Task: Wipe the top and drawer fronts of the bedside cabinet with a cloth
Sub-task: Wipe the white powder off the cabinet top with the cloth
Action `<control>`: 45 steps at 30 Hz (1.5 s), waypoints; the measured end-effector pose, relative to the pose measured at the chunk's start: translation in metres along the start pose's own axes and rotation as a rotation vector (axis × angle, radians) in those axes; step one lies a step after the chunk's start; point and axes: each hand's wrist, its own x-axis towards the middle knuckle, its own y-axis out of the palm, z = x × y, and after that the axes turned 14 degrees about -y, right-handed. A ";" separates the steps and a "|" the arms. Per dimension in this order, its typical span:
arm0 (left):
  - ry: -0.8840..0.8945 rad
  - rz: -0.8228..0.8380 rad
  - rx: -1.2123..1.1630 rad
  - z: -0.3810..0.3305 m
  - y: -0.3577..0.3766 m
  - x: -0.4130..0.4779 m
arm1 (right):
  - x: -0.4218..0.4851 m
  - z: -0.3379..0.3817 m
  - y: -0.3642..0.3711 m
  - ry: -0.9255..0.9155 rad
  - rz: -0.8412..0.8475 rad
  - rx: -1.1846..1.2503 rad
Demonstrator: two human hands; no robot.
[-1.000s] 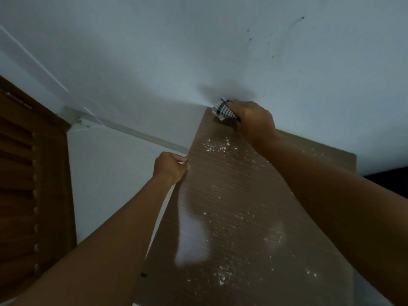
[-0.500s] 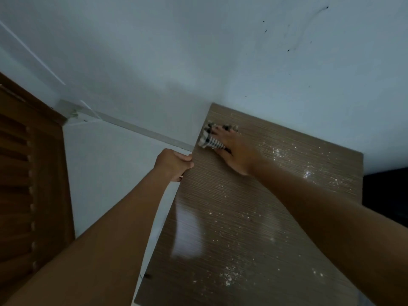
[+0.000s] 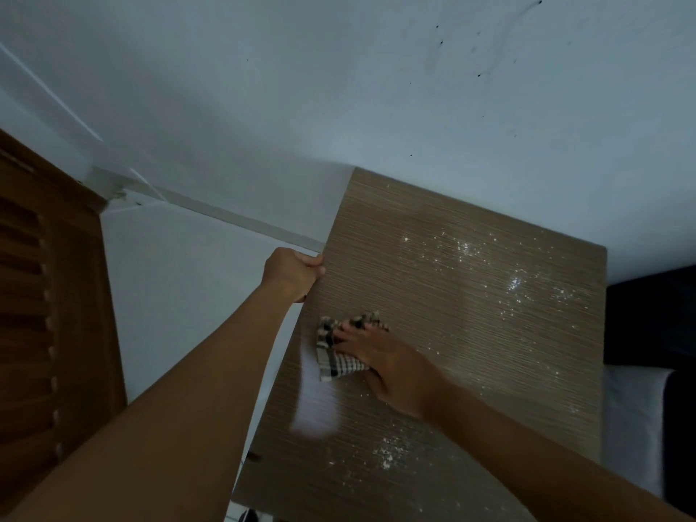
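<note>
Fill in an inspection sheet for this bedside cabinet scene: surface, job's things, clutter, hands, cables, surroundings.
Surface: brown cabinet top, white specks scattered toward its right and near side.
Job's things: checked cloth lying on the top near its left edge.
Clutter: nothing seen.
Hands: left hand grips the top's left edge; right hand presses on the cloth, fingers straight.
Cables: nothing seen.
Surroundings: pale wall behind; louvred wooden door at left.

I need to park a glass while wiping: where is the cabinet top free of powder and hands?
Barest is the back-left corner of the cabinet top, bordered by the wall and the left hand gripping the left edge. White specks cover the back right and the front; the right hand presses the cloth mid-left.
</note>
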 end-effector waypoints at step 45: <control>0.017 -0.033 0.080 -0.001 0.004 0.006 | 0.020 -0.036 -0.093 0.273 -0.268 -0.255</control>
